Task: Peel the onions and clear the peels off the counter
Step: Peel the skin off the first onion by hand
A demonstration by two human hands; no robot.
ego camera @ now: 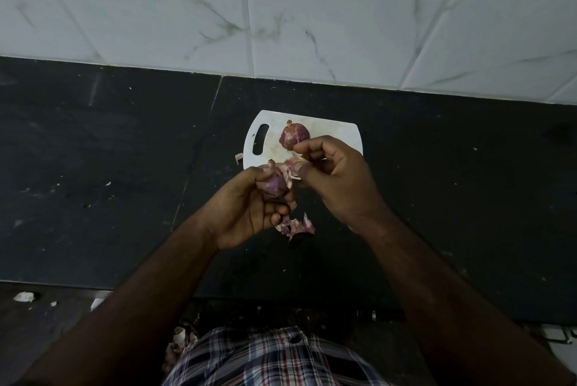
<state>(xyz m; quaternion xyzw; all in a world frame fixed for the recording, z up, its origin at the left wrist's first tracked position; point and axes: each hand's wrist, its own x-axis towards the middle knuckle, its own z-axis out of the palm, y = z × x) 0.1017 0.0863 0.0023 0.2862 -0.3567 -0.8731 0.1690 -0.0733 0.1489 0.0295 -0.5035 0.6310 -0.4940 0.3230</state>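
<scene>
1. Dark stone counter (103,167) runs across the view, backed by a wall of white marbled tiles (312,11).
2. On the counter, near the wall, lies a small white cutting board (340,132) with a handle slot at its left end.
3. One red onion (293,135) sits on the board, root end up, its skin patchy.
4. The left hand (249,211) holds a second onion (272,184) above the counter, in front of the board; its fingers curl round the bulb from below and the side.
5. The right hand (337,176) is just beside that onion, its fingers bent and pinching a pale strip of peel (288,168) that stays attached to the bulb.
6. A pile of loose peels (296,226) lies on the counter under the hands, touching or nearly touching the left fingertips.
7. One small scrap of skin (239,157) rests just off the board's left edge.
8. A checked shirt (265,357) shows at the bottom edge, and more peel scraps (181,343) lie low beside it, below the counter's front.
</scene>
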